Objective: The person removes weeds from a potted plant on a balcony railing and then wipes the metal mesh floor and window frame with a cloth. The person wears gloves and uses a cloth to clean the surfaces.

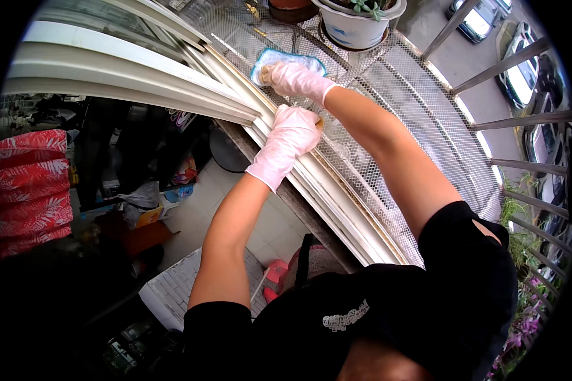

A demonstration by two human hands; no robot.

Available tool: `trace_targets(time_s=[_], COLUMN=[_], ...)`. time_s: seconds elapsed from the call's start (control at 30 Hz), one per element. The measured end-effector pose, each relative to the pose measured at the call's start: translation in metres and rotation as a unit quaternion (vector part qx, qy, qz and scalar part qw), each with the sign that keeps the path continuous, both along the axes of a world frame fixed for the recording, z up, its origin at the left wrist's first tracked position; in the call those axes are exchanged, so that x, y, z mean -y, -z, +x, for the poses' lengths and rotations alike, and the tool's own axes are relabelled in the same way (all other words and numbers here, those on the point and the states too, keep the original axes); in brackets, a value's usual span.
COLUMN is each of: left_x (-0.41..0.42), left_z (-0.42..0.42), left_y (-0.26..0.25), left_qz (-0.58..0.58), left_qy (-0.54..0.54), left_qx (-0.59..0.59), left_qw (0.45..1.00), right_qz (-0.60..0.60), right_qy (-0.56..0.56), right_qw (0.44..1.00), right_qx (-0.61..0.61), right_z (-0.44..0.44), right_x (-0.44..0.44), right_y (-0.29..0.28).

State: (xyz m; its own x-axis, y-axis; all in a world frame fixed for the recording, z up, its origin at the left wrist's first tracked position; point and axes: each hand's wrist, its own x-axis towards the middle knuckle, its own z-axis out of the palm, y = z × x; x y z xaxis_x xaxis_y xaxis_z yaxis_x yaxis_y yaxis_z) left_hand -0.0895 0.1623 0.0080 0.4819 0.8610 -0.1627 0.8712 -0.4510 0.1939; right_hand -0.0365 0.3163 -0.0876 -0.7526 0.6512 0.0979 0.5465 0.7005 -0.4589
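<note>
My right hand [299,80], in a pale pink glove, presses a white cloth with a blue edge [288,58] against the wire mesh outside the window. The cloth lies bunched under and around the fingers. Closer to me, my left hand [293,129] wears the same kind of glove. It curls over the white window frame's bottom track [343,200], fingers bent at the outer side; their tips are hidden. Brown dirt lines the track's outer groove. Beside the left hand, a white sliding sash [138,71] ends at the track.
A white planter with a succulent [357,24] and a brown pot [293,10] stand on the mesh [410,100]. Metal bars [500,59] fence the outer side, with parked cars [519,66] below. Indoors are red patterned fabric [31,185], a tiled floor [195,205] and a brick-patterned surface [181,290].
</note>
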Motion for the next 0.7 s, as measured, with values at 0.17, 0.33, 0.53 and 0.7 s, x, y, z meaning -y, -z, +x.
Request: trace_targets(time_s=[0.17,0.33,0.53,0.7], left_x=[-0.002,-0.004,-0.002,0.001], left_z=[-0.016,-0.008,-0.007,-0.010], left_y=[0.023,0.012,0.007,0.007], left_qz=[0.061,0.015,-0.003,-0.004], left_qy=[0.025,0.026,0.017,0.009], left_qx=[0.010,0.000,-0.011,-0.014], left_qw=[0.998,1.000,1.000,1.000], right_qz=[-0.160,-0.271,-0.112,0.075], right_qy=[-0.158,-0.232,-0.062,0.131], right_qw=[0.967,0.916,0.989,0.978], right_qx=[-0.121,-0.182,-0.075,-0.147], right_z=[0.046,0.091,0.126,0.070], right_x=[0.049,0.061,0.037,-0.005], right_y=[-0.007,0.020,-0.072,-0.126])
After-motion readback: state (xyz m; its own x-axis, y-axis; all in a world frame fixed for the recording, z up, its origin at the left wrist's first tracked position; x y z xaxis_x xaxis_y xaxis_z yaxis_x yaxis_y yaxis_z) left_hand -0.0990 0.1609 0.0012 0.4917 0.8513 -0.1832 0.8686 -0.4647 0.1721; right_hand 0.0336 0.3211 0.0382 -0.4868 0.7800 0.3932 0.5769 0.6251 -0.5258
